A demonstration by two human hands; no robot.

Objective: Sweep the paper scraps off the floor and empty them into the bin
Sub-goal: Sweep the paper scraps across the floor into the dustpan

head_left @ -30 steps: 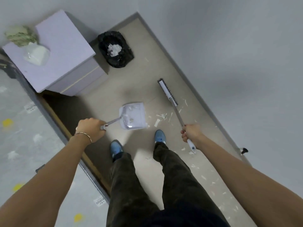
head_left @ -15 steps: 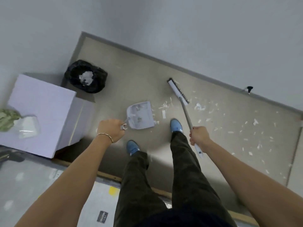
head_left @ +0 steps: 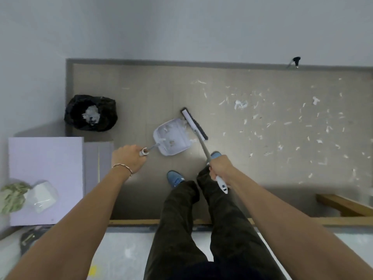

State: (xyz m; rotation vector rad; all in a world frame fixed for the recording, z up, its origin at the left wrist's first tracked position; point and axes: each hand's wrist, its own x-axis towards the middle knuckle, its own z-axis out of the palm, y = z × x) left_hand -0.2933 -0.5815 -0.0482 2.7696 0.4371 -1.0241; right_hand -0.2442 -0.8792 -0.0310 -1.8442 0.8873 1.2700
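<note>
Left hand (head_left: 129,158): curled round the grey handle end of the pale lilac plastic dustpan (head_left: 173,139), gripping it.
Right hand (head_left: 219,168): wrapped round the metal shaft of the long white broom with black bristles (head_left: 193,124), near its white grip.
Dustpan: low on the beige floor (head_left: 141,93), a few scraps inside.
Broom head: touching the dustpan's open edge.
White paper scraps (head_left: 241,104): scattered over the floor to the right, well apart from the dustpan.
Black-bagged bin (head_left: 90,113): in the left corner, white paper inside, near the dustpan.
Lilac cabinet surface (head_left: 46,174): beside the bin, bearing a clear bag (head_left: 41,196).
</note>
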